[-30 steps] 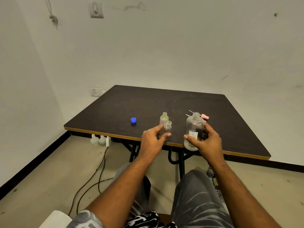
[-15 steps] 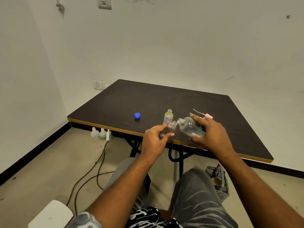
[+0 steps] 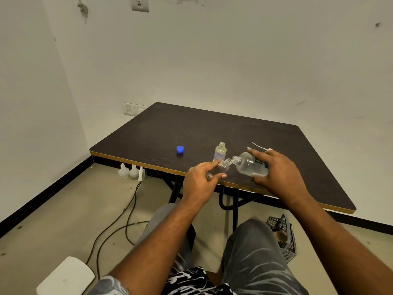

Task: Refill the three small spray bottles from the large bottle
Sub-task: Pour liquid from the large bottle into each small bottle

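My right hand (image 3: 278,173) grips the large clear bottle (image 3: 248,165), tipped over to the left with its open mouth against the mouth of a small clear bottle (image 3: 222,167). My left hand (image 3: 200,182) pinches that small bottle between thumb and forefinger near the front edge of the dark table (image 3: 191,133). A second small bottle (image 3: 220,151), yellowish and uncapped, stands upright just behind. A blue cap (image 3: 180,149) lies to the left. A pink spray top with a white tube (image 3: 262,147) pokes out behind my right hand.
Under the table sit white jugs and a plug (image 3: 131,172) with cables (image 3: 119,222) running over the floor. A grey basket (image 3: 282,235) stands by my right knee. A white seat corner (image 3: 63,277) shows at lower left.
The large bottle went from upright to tipped leftward, its mouth now meeting the small bottle's mouth. My left hand kept its hold on the small bottle.
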